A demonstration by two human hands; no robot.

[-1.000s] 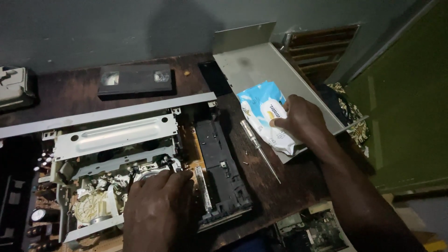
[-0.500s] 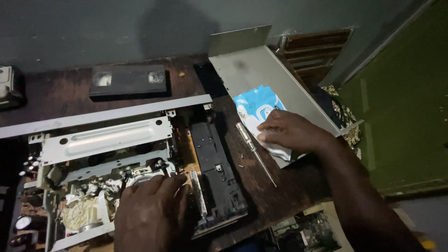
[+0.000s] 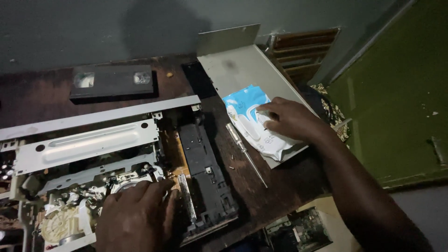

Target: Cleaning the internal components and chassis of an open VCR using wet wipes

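looks like a home repair bench for old electronics: a scuffed dark wooden worktop (image 3: 280, 186) against a grey wall, an opened video recorder (image 3: 116, 172) with its innards bare, its metal cover (image 3: 238, 70) set aside, a tape cassette (image 3: 112, 81), a screwdriver (image 3: 245, 151), a loose circuit board (image 3: 298, 231) below.

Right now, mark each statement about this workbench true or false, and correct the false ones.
1. The right hand rests on a blue-and-white plastic pouch. True.
2. The screwdriver is held in the left hand. False: it lies free on the table.
3. A video cassette lies behind the opened video recorder. True.
4. The pouch lies on the bare wood. False: it lies on the grey metal cover.
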